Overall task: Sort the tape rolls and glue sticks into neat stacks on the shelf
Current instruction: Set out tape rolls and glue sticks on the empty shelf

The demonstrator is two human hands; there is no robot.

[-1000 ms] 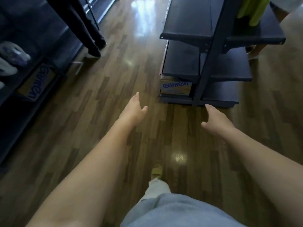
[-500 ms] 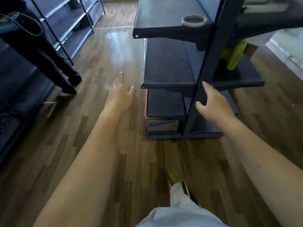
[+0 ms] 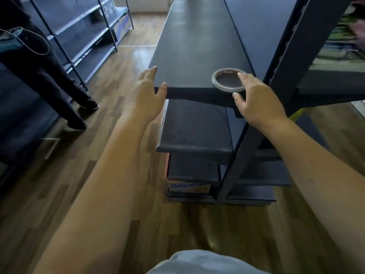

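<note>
Wood-floored shop aisle, dark metal shelving on both sides. Our right hand point(image 3: 256, 99) is spread flat, fingers reaching over the near rim of the tape roll point(image 3: 229, 80), gripping nothing yet. Left hand point(image 3: 147, 95) is also relaxed and spread, thumb at the front edge of the shelf point(image 3: 197, 46). Half a second ago both hands hung short of the shelf; now we have closed in, so the first pickup looks imminent. The roll lies flat near the front right corner by the upright post point(image 3: 284, 62). No glue sticks visible. Another person's legs point(image 3: 49, 80) stand at left.
</note>
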